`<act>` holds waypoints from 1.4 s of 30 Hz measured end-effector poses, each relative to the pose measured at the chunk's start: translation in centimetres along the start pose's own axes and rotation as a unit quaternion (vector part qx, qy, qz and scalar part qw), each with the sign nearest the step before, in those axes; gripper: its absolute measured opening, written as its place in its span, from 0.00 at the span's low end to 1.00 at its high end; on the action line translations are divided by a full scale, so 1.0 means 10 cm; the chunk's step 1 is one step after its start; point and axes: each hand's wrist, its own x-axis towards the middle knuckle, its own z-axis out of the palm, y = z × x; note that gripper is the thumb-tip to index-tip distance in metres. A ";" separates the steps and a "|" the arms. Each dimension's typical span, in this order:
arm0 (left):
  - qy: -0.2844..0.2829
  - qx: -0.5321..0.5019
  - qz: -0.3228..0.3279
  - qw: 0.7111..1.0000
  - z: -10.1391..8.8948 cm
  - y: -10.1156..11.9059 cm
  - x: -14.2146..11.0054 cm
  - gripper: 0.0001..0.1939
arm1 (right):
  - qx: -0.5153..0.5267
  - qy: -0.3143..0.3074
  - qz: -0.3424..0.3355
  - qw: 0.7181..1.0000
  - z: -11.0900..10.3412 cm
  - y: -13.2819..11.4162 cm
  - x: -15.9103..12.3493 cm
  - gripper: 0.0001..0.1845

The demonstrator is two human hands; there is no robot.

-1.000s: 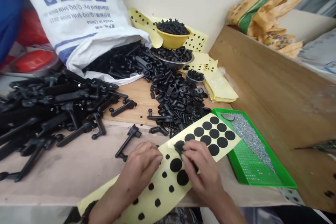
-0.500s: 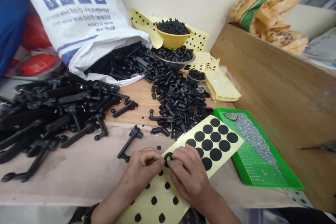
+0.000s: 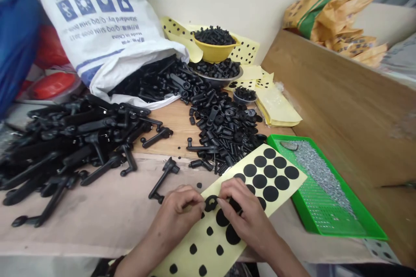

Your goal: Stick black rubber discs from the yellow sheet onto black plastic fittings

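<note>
A yellow sheet of round black stickers (image 3: 206, 249) slants from the table's front edge up to the right. Large black discs fill its upper part, and smaller black marks are left on the lower part. Between my hands is a black round sticker (image 3: 210, 209) with a hole in its middle, yellow showing through. My left hand (image 3: 178, 212) is closed, thumb and fingertips pinching the sticker's left edge. The right edge is pinched by my right hand (image 3: 248, 214), which lies over the sheet and hides some discs. A black crank handle (image 3: 162, 179) lies just beyond my left hand.
Black handles (image 3: 84, 138) are heaped at the left, below a white sack (image 3: 107, 47) spilling black parts. More black parts (image 3: 224, 125) lie mid-table, near a yellow bowl (image 3: 214, 53). A green tray (image 3: 341, 229) of small metal pieces stands right, along a wooden board (image 3: 338, 95).
My right hand has shifted right and opened a little gap from the left one, showing more of the holed sticker. Two large discs below it have come into view. The camera view has shifted slightly.
</note>
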 end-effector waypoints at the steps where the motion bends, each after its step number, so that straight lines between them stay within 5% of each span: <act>1: 0.002 0.017 0.016 1.000 -0.01 0.00 -0.01 0.10 | 0.001 -0.005 -0.001 1.000 0.00 0.00 0.00 0.09; 4: 0.029 0.089 0.074 0.993 -0.10 0.01 -0.06 0.10 | 0.015 0.009 -0.004 1.000 0.01 0.05 -0.01 0.10; 9: 0.195 0.279 0.073 0.937 -0.43 -0.08 -0.04 0.13 | 0.053 0.056 0.032 0.997 0.02 0.17 -0.01 0.11; 13: 0.134 0.328 -0.035 0.934 -0.64 -0.17 0.10 0.14 | 0.099 0.065 0.048 0.992 0.05 0.20 0.00 0.10; 17: 0.078 0.239 -0.073 0.965 -0.66 -0.15 0.17 0.08 | 0.172 0.073 0.077 0.979 0.07 0.17 0.02 0.10; 21: 0.075 0.006 -0.096 0.992 -0.51 -0.07 0.13 0.10 | 0.289 0.078 0.152 0.942 0.02 0.13 0.05 0.10; 25: 0.000 -0.234 -0.176 0.956 -0.31 0.01 0.09 0.28 | 0.358 0.080 0.199 0.909 -0.02 0.08 0.08 0.11; 27: -0.031 -0.295 -0.220 0.929 -0.23 0.03 0.08 0.28 | 0.366 0.066 0.203 0.906 -0.02 0.06 0.08 0.12; 31: -0.054 -0.349 -0.246 0.903 -0.12 0.08 0.07 0.25 | 0.384 0.040 0.208 0.899 -0.01 0.04 0.08 0.11; 42: -0.030 -0.384 -0.236 0.892 -0.03 0.09 -0.01 0.31 | 0.404 0.047 0.218 0.887 0.03 0.01 0.08 0.12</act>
